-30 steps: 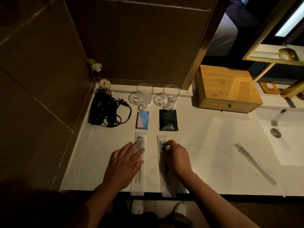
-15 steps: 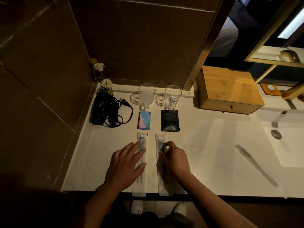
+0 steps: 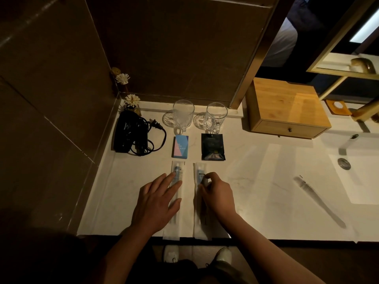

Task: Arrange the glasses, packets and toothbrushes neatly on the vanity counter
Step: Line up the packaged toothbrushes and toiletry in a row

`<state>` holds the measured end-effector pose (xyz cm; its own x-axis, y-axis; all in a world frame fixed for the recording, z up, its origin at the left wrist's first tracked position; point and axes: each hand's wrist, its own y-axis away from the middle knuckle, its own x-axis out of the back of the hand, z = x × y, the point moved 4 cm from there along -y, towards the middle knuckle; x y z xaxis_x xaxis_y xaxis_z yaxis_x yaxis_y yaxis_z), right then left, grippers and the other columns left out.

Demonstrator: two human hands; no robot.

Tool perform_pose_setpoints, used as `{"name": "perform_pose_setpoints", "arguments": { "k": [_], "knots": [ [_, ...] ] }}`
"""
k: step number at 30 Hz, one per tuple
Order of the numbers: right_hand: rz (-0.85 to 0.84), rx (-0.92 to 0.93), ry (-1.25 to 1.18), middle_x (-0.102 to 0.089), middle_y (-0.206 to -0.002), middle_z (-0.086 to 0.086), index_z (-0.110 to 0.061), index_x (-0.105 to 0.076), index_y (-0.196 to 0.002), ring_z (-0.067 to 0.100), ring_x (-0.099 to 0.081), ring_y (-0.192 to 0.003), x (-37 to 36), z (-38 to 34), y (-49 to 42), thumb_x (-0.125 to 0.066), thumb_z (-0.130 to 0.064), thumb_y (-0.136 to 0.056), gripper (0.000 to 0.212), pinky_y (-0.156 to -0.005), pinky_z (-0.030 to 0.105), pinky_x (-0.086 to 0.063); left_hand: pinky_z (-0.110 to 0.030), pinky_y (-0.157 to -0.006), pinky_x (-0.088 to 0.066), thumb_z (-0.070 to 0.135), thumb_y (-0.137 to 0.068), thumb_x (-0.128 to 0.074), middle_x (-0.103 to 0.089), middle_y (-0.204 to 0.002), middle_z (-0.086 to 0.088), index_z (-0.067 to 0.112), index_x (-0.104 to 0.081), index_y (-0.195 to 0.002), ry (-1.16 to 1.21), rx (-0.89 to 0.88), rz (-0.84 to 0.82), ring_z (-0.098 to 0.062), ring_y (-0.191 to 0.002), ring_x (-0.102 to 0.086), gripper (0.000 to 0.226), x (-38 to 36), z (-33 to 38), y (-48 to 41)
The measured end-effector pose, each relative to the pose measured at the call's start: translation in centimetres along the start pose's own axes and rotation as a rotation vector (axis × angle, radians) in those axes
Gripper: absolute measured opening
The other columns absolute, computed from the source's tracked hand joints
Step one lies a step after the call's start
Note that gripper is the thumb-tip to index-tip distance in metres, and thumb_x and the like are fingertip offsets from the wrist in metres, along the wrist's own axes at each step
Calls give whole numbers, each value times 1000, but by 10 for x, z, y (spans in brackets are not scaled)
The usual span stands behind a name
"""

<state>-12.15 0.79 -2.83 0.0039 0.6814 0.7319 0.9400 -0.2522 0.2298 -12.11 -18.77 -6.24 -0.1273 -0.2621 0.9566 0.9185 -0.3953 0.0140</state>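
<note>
We lay our left hand (image 3: 156, 203) flat, fingers spread, on the left toothbrush packet (image 3: 176, 199), pressing it to the vanity counter (image 3: 256, 181). Our right hand (image 3: 217, 196) curls over the right toothbrush packet (image 3: 200, 201), thumb and forefinger pinched at the dark brush head near its top. The two packets lie side by side, parallel, close but apart, their near ends over the counter's front edge. Behind them sit the blue-and-pink packet (image 3: 180, 146) and the black sachet (image 3: 212, 146), then two glasses (image 3: 183, 114) on coasters at the wall
</note>
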Motion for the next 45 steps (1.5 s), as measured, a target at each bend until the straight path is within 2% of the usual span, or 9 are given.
{"name": "perform_pose_setpoints", "arguments": {
  "k": [8, 14, 19, 25, 29, 32, 35, 42, 45],
  "knots": [
    [6, 6, 4, -73, -100, 9, -18, -57, -114, 17, -59, -71, 1, 0, 1, -58, -25, -95, 20, -71, 29, -53, -44, -105, -35, 56, -91, -37, -38, -154, 4, 38, -38, -142, -4, 2, -8, -19, -142, -34, 54, 2, 1, 0],
    [19, 11, -4, -74, -97, 7, -20, -56, -119, 20, -66, -76, 1, 2, 3, -59, -28, -93, 27, -74, 31, -55, -43, -107, -33, 56, -92, -33, -36, -155, 1, 38, -32, -145, 5, 15, -5, -19, -141, -34, 55, 2, -1, 1],
    [62, 28, -20, -72, -87, 0, -21, -58, -119, 11, -63, -70, 15, 7, 11, -58, -30, -94, 27, -72, 24, -52, -42, -108, -32, 55, -93, -31, -39, -153, -1, 36, -31, -146, 28, 32, 4, -19, -139, -36, 56, 3, -1, 2],
    [205, -22, 29, -65, -78, -8, -21, -63, -114, 12, -63, -72, 68, 54, 17, -59, -37, -93, 27, -68, 27, -51, -48, -108, -31, 46, -92, -33, -51, -143, -6, 26, -49, -136, -11, 83, 67, -24, -135, -42, 51, 7, -3, 0],
    [314, -135, 199, -71, -102, 2, -20, -63, -117, 22, -67, -89, 121, 114, 10, -58, -31, -90, 29, -74, 38, -56, -55, -113, -22, 41, -90, -34, -52, -142, -8, 24, -54, -132, -60, 156, 110, -29, -138, -39, 50, 8, -3, 0],
    [364, -212, 432, -60, -126, 13, -16, -57, -125, 31, -55, -111, 161, 154, 4, -55, -22, -92, 34, -85, 45, -52, -55, -114, -20, 43, -90, -31, -50, -145, -8, 25, -54, -132, -61, 198, 107, -28, -139, -36, 51, 5, -8, 1],
    [293, -385, 584, -43, -141, 19, -15, -44, -134, 42, -41, -124, 188, 189, 2, -49, -21, -92, 43, -96, 53, -43, -54, -113, -23, 44, -92, -27, -50, -144, -7, 25, -56, -131, -43, 227, 124, -27, -138, -38, 53, 5, -10, 0],
    [311, -372, 678, -57, -105, 21, -6, -55, -111, 41, -52, -96, 197, 208, -3, -45, -15, -90, 24, -79, 47, -45, -51, -114, -20, 45, -94, -24, -50, -145, -5, 25, -55, -132, -27, 232, 131, -25, -140, -35, 53, 5, -10, 0],
    [271, -464, 612, -60, -104, 21, -7, -57, -107, 41, -54, -97, 202, 212, -11, -51, -21, -89, 23, -79, 44, -45, -51, -115, -20, 44, -94, -25, -49, -145, -5, 24, -55, -132, -28, 229, 127, -26, -140, -35, 53, 4, -11, 1]
  ]
}}
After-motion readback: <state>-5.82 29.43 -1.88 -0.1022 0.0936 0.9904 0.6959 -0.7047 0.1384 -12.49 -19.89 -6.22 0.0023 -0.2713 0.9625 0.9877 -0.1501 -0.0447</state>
